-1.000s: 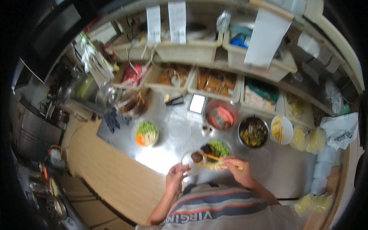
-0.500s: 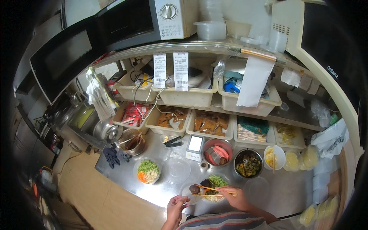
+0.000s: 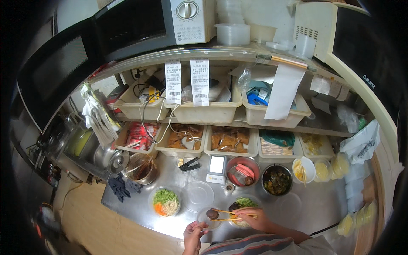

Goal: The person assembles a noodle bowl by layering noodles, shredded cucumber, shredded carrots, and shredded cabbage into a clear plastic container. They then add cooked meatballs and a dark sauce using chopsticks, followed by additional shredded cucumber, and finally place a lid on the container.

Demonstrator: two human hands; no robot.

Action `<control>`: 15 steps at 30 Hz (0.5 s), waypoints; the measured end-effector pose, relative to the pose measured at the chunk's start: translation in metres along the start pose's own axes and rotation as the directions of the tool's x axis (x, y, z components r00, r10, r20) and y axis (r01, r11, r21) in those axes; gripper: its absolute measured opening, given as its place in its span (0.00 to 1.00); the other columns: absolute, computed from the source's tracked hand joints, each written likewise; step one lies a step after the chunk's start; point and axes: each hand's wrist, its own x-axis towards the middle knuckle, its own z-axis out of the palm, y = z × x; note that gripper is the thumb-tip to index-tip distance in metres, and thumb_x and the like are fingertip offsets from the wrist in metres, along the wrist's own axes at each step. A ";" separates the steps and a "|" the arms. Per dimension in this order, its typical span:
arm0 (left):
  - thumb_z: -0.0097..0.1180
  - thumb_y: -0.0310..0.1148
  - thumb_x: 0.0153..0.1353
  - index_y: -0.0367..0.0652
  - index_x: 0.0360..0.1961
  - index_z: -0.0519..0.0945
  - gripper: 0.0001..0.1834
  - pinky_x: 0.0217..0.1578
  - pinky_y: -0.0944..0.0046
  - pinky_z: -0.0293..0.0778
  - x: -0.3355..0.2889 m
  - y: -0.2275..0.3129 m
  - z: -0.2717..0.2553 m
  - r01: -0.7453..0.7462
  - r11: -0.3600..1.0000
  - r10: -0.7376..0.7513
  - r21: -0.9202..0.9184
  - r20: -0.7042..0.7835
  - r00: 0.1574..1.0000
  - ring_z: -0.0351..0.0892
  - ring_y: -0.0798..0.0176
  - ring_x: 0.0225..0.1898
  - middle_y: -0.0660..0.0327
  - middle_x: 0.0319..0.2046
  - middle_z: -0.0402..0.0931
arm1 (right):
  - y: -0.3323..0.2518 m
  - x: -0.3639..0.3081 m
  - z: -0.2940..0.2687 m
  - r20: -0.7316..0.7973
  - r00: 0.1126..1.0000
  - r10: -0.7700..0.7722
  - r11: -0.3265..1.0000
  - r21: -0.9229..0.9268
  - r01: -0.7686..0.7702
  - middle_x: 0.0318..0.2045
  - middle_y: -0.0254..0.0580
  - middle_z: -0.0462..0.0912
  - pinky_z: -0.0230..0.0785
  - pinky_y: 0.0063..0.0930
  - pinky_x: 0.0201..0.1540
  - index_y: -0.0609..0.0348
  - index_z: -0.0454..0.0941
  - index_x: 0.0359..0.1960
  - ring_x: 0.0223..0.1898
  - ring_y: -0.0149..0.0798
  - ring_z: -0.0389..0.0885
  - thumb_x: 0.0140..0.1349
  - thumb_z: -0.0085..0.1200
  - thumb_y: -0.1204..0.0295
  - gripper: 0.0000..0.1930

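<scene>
In my right hand (image 3: 250, 219) is a pair of chopsticks (image 3: 231, 215), their tips around a dark brown egg (image 3: 213, 214). The egg is over a small clear plastic bowl (image 3: 204, 220), whose edge my left hand (image 3: 194, 233) pinches. Partly behind my right hand is a round clear container (image 3: 244, 203) with shredded green vegetable, pale strands and something dark. Farther left stands a similar container of shredded cucumber, carrot and pale strands (image 3: 165, 202). A clear lid (image 3: 198, 196) lies between them.
Behind are a digital scale (image 3: 216, 168), a steel pot with pink sausages (image 3: 242, 171), a bowl of dark greens (image 3: 277, 179) and a white bowl (image 3: 303, 170). Plastic bins (image 3: 229, 142) line the back under a shelf. Tubs of yellow food (image 3: 346, 224) stand at the right.
The view has shifted slightly. The egg in the chopsticks and the small bowl stay together, a little left of and lower than before. Both hands keep their grips.
</scene>
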 end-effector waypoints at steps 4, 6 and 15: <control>0.49 0.24 0.59 0.30 0.42 0.71 0.11 0.33 0.64 0.79 0.014 0.006 -0.012 0.042 0.999 -0.042 0.021 0.013 0.999 0.81 0.57 0.37 0.51 0.36 0.78 | 0.016 0.008 0.012 0.002 0.999 -0.037 0.999 0.013 0.037 0.47 0.46 0.78 0.76 0.24 0.45 0.68 0.77 0.44 0.42 0.32 0.79 0.64 0.49 0.77 0.10; 0.50 0.24 0.59 0.30 0.42 0.71 0.11 0.32 0.65 0.79 0.022 0.007 -0.019 0.059 0.998 -0.059 0.008 0.014 0.998 0.81 0.57 0.37 0.51 0.36 0.78 | 0.022 0.011 0.018 -0.004 0.997 -0.074 0.997 0.007 0.074 0.47 0.47 0.78 0.76 0.25 0.44 0.68 0.77 0.44 0.42 0.33 0.79 0.64 0.49 0.77 0.10; 0.49 0.24 0.61 0.30 0.43 0.69 0.11 0.32 0.64 0.80 0.051 0.016 -0.038 0.088 0.996 -0.088 0.000 0.091 0.992 0.80 0.55 0.35 0.48 0.36 0.77 | 0.018 0.020 0.041 -0.095 0.995 0.038 0.998 0.044 -0.034 0.43 0.45 0.78 0.76 0.26 0.43 0.67 0.77 0.45 0.41 0.33 0.79 0.65 0.49 0.74 0.11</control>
